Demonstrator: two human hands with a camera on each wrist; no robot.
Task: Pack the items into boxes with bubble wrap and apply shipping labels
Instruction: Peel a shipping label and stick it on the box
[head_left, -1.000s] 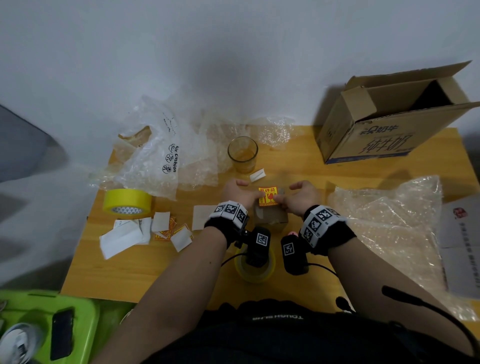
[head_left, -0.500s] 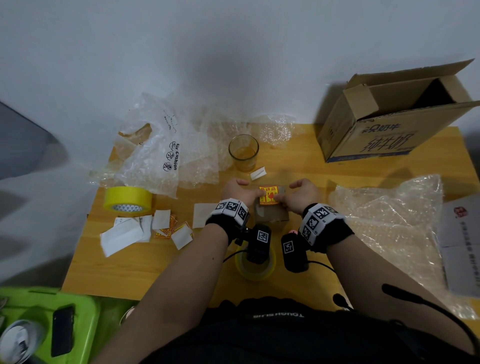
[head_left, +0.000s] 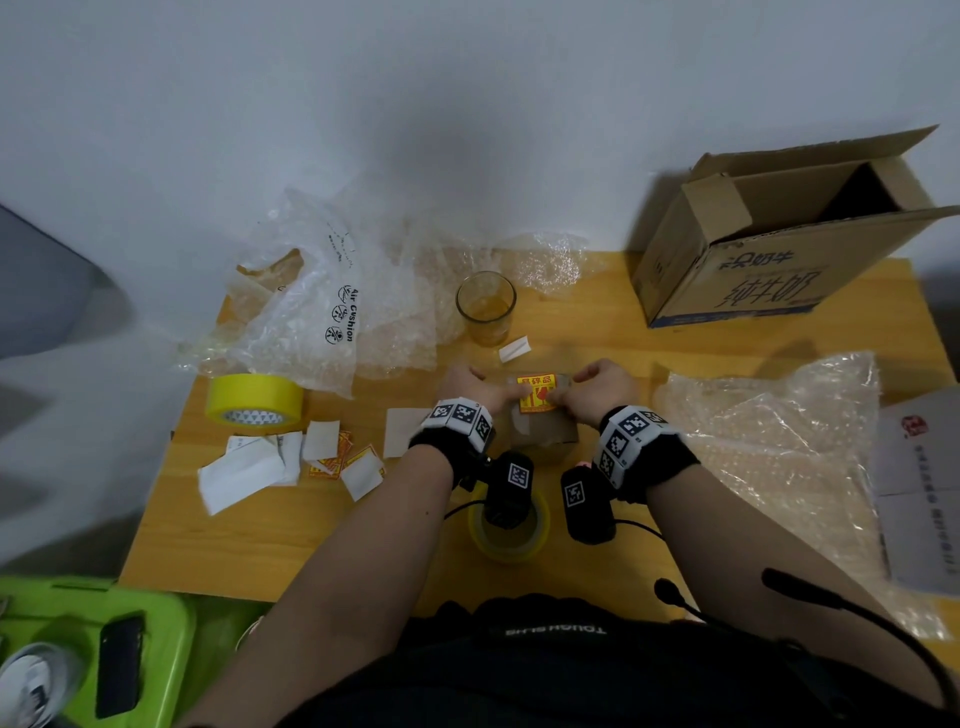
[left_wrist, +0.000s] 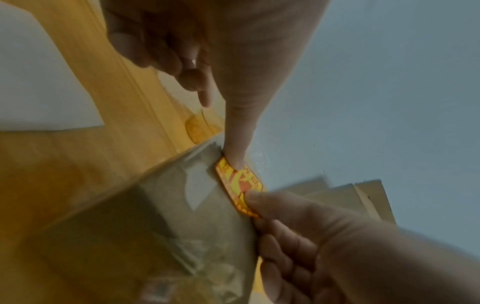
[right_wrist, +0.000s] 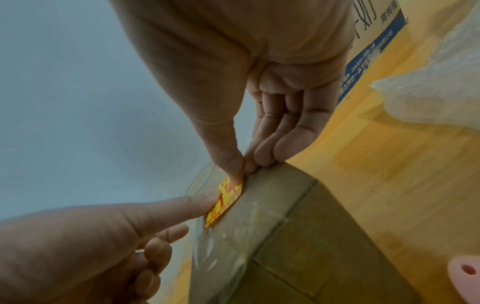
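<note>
A small brown cardboard box (head_left: 545, 441) sits on the wooden table (head_left: 311, 530) in front of me. On its top lies a yellow and red fragile label (head_left: 536, 393). My left hand (head_left: 470, 387) presses one straight finger onto the label's left end (left_wrist: 241, 183), its other fingers curled away. My right hand (head_left: 597, 389) pinches the label's right edge (right_wrist: 226, 199) between thumb and fingertips, at the box's top edge (right_wrist: 298, 226). Whether the label is stuck down flat I cannot tell.
An empty glass (head_left: 485, 306) stands just behind the box. A large open carton (head_left: 769, 260) is at the back right. Bubble wrap lies at right (head_left: 769, 431) and back left (head_left: 332, 312). At left are a yellow tape roll (head_left: 254, 402) and loose label backings (head_left: 291, 457).
</note>
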